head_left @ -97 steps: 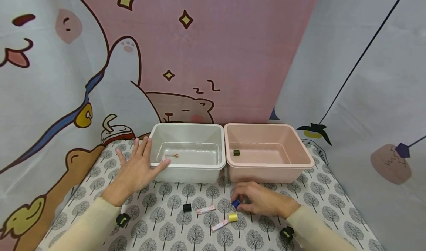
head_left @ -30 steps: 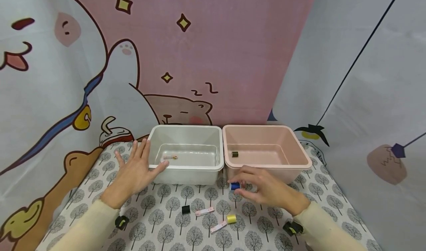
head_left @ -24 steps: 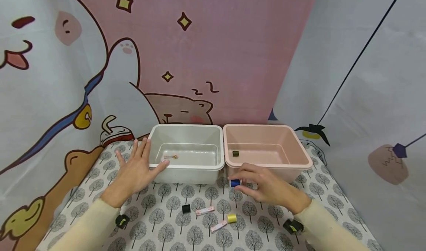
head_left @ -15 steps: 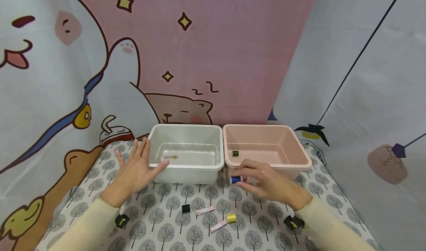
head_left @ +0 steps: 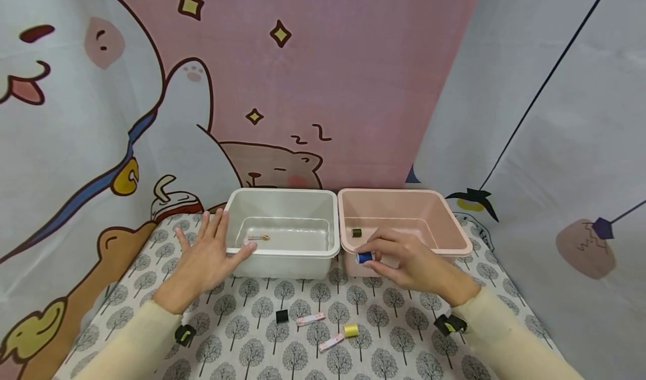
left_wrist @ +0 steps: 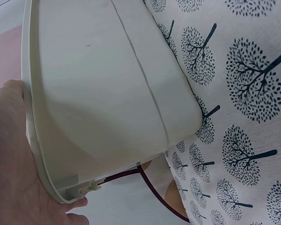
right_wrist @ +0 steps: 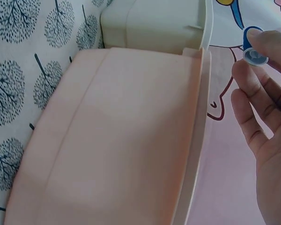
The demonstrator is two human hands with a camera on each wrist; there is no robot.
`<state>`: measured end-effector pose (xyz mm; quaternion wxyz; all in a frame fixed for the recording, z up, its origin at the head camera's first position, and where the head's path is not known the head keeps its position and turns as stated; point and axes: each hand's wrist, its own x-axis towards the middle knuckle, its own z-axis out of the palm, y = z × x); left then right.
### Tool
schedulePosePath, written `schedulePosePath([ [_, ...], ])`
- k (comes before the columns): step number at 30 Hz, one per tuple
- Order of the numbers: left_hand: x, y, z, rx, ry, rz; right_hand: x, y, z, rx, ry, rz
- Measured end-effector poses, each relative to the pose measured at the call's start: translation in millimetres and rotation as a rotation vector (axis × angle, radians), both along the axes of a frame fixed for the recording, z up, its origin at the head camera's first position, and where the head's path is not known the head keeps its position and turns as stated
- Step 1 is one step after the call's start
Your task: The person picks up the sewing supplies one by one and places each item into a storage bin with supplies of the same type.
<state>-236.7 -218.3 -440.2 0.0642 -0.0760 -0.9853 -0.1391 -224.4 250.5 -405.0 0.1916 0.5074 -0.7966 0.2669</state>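
My right hand (head_left: 416, 262) pinches a blue thread spool (head_left: 364, 257) between thumb and fingers. In the head view the spool overlaps the front wall of the pink bin (head_left: 446, 265), just under its rim. The right wrist view shows the spool (right_wrist: 254, 47) held level with the top of that bin, its pale end facing the camera. My left hand (head_left: 202, 265) rests on the left front corner of the white bin (head_left: 285, 265), fingers spread. A dark green spool (head_left: 356, 232) lies inside the pink bin, and a small pale strip (head_left: 259, 237) in the white one.
On the tree-print cloth (head_left: 242, 335) in front of the bins lie a black spool (head_left: 281, 316), a yellow spool (head_left: 350, 330) and two small pink-and-white strips, one being the lower strip (head_left: 331, 343). A printed curtain (head_left: 363, 88) hangs behind the side-by-side bins.
My right hand has lifted the blue spool from the cloth and carried it up and forward to the pink bin's front. The left hand stays in place.
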Motion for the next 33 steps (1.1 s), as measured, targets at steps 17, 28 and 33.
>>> schedulePosePath([
  [17,1.6,1.0,1.0,0.003,0.004,-0.001,-19.2,16.6,15.7,-0.044,0.009,-0.075],
  [28,1.2,-0.1,-1.3,0.002,0.012,0.002,-35.1,23.8,29.5,-0.01,0.107,-0.147],
  [33,0.2,-1.0,-1.9,0.001,0.02,0.0,-42.3,26.0,36.6,0.018,0.147,-0.204],
])
